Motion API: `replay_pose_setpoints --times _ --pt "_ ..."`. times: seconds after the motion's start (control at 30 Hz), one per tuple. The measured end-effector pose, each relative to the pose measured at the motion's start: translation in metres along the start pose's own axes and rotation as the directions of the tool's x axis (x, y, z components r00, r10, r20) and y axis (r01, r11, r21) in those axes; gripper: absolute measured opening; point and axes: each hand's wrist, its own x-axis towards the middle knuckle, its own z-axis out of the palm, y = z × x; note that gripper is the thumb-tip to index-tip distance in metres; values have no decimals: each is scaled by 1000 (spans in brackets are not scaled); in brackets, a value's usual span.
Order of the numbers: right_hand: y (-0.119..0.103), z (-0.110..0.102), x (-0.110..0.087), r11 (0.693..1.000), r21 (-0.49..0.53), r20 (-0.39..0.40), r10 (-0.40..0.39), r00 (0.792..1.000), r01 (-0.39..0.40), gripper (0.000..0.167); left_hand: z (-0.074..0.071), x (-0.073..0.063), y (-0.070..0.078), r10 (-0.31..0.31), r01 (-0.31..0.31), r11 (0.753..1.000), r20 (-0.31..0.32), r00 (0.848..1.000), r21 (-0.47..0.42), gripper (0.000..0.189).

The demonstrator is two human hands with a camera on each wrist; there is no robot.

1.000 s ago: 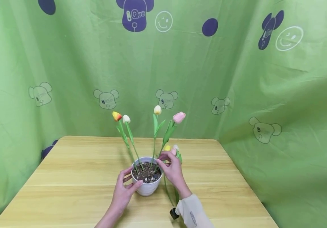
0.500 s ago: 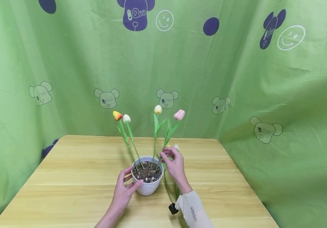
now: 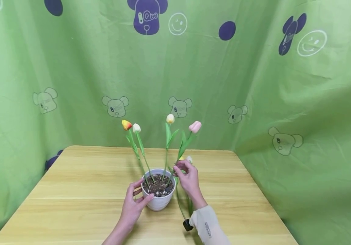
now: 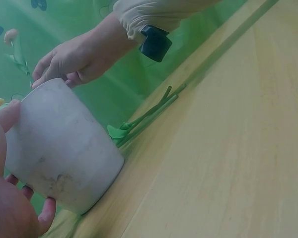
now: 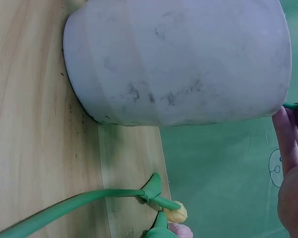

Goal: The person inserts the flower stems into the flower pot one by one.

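A white flower pot (image 3: 158,204) filled with dark soil (image 3: 155,187) stands upright on the table. My left hand (image 3: 131,204) grips it at the near left, thumb over the front rim and fingers around the side. Above the pot's right rim, my right hand (image 3: 189,178) pinches the green stem of a pink tulip (image 3: 195,127), which leans right with its lower end in the soil. An orange-yellow tulip (image 3: 127,125) and a white tulip (image 3: 136,128) lean left in the pot. A cream tulip (image 3: 170,118) rises nearly straight behind them.
More tulips lie on the wooden table (image 3: 80,197) right of the pot, partly hidden by my right arm; a yellow bloom (image 5: 176,212) and green stems (image 4: 154,116) show. A black wrist camera (image 3: 187,225) sits by the right sleeve. Green curtains (image 3: 145,75) surround the table.
My right hand has shifted slightly right, away from the pot's rim. The pink tulip's bloom has turned and swayed a little to the right. My left hand stays on the pot.
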Motion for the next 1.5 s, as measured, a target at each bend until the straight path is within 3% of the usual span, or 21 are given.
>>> replay_pose_setpoints --times 0.27,0.57,0.8,1.03,1.5 --pt "-6 4 2 1000 -12 9 7 1000 -7 14 -1 1 3 3 -3 1000 5 1000 7 74" --pt "-2 3 1 997 -26 7 77 997 -77 15 1 -2 1 -7 7 1000 5 1000 10 74" --pt "5 6 -3 995 -2 -47 104 993 -105 25 1 -2 1 1 -1 1000 5 1000 9 73" --pt "5 7 -5 992 -52 -97 112 989 -118 34 1 -1 0 4 -4 1000 -1 1000 11 73" --pt "9 3 -6 991 -28 -53 132 990 -134 41 1 -2 0 -3 3 1000 1 1000 6 73"
